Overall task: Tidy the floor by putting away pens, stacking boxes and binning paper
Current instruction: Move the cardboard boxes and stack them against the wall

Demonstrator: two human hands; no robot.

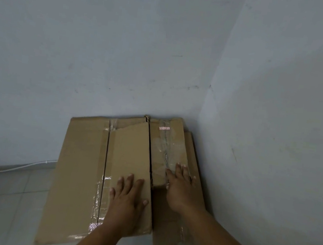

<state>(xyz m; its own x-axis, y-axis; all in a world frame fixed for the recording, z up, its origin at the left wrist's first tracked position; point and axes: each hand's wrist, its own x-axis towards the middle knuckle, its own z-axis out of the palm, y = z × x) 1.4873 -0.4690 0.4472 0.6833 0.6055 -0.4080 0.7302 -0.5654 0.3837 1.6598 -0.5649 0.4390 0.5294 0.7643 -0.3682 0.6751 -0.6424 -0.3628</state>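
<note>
Head view: flattened cardboard boxes (81, 173) stacked on tiled floor (4, 204) in wall corner (205, 107), under both palms. Left hand (126, 201) spread flat, fingers apart, pressing top flap. Right hand (179, 187) just beside, also flat, fingers splayed over clear tape (165, 149). Gripping nothing.

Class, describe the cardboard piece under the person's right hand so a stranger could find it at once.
Look to the corner where the two walls meet the tiled floor. Flattened boxes lie there; the piece under the right hand is the narrower right-hand cardboard, streaked lengthwise with wrinkled clear tape.
</note>
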